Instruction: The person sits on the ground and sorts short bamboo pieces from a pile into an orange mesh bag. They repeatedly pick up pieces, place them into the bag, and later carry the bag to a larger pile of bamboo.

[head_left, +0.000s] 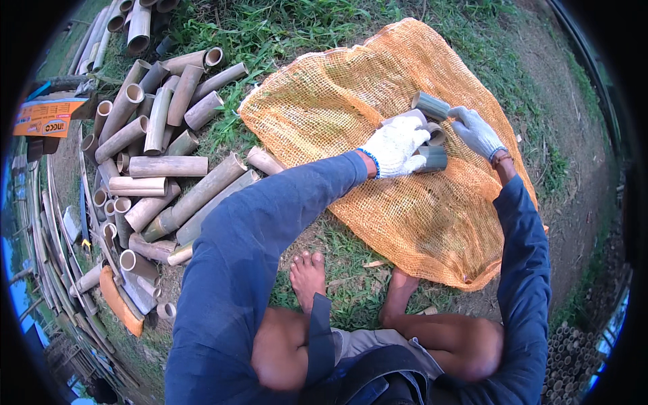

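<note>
An orange mesh sack [324, 94] lies spread on the grass before me. A few short cut bamboo tubes rest together on it, among them a dark green upper tube [430, 106], a tube with its hollow end showing [437, 135] and a green lower tube [433, 158]. My left hand [398, 146], in a white knit glove, reaches over this group with its fingers curled on the lower tube; it hides part of the tubes. My right hand [474, 129], also gloved, is at the right ends of the tubes, its fingers stretched out.
A heap of cut bamboo tubes [169, 167] covers the ground at my left. Beside it are an orange-and-grey tool [121, 302], an orange printed flat piece [48, 118] and long bamboo poles [50, 270]. More stacked tubes [570, 358] stand at lower right. My bare foot [308, 273] is near the sack.
</note>
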Demonstrator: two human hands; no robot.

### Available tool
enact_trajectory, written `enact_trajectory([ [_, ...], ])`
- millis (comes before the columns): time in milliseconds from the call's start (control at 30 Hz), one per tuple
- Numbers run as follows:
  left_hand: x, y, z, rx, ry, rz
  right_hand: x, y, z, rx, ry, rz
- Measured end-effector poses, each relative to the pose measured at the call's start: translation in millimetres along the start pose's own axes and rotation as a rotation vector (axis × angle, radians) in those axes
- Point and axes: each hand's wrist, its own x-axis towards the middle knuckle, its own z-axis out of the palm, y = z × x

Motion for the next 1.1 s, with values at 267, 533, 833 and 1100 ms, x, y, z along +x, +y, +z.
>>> enact_trajectory([
  [267,-143,-69,-143,0.361,0.451,-0.282,-20,-80,26,-0.004,0.321,-0.473],
  [533,-318,-74,-230,0.308,-0.392,-0.995,-66,-268,62,0.232,-0.135,-0.757],
  [833,-349,-16,-201,0.533,-0.280,-0.952,-14,-357,171,0.141,0.046,-0.680],
  [1100,-361,-11,-173,0.716,-0.156,-0.913,17,-358,184,0.257,-0.400,-0.370],
])
